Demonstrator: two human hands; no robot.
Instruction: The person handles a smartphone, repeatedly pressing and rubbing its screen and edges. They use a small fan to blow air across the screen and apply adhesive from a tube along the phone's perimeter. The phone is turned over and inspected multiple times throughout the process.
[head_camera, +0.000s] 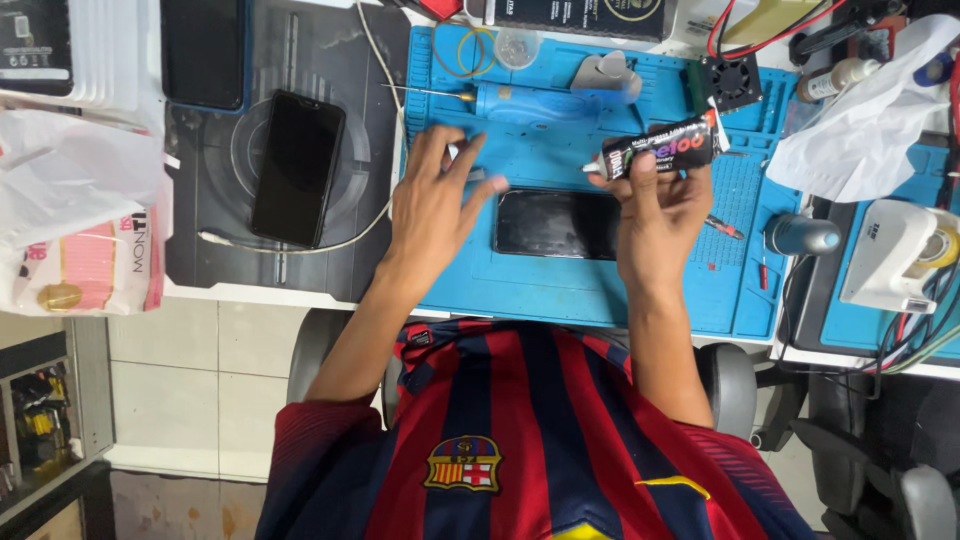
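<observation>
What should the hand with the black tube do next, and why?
Probably lower the tube's tip toward the phone on the blue mat. The right hand holds the tube above the phone, nozzle pointing left, while the left hand hovers open beside the phone's edge.

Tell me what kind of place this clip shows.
Probably a phone repair bench. A blue work mat holds a phone and a screwdriver; a second phone lies on a dark pad. The right hand holds a glue tube; the left hand hovers open.
</observation>
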